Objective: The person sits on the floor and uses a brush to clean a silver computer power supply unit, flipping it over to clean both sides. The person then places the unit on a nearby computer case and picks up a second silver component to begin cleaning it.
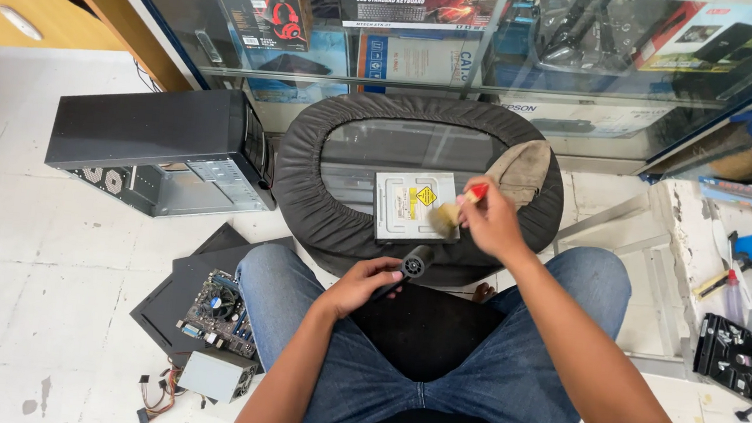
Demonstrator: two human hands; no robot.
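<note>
Head view: a white tiled floor before a glass display case; a grey optical drive lies flat on a round black stool; its long axis runs toward the case; the right hand is closed around a small brush touching the drive's right edge; the left hand grips a black blower; dusting looks underway; an opened computer case and motherboard sit aside.

Landmark: the round black stool in the middle.
Computer case: left of the stool, lying open on the floor.
Motherboard: below-left of the stool, on dark flat panels.
Power supply: below the motherboard, loose wires just beside it.
Tan cloth: on the stool's right rim.
Glass cabinet: behind the stool, stacked with boxes.
Hard drives: far right of the stool.
</note>
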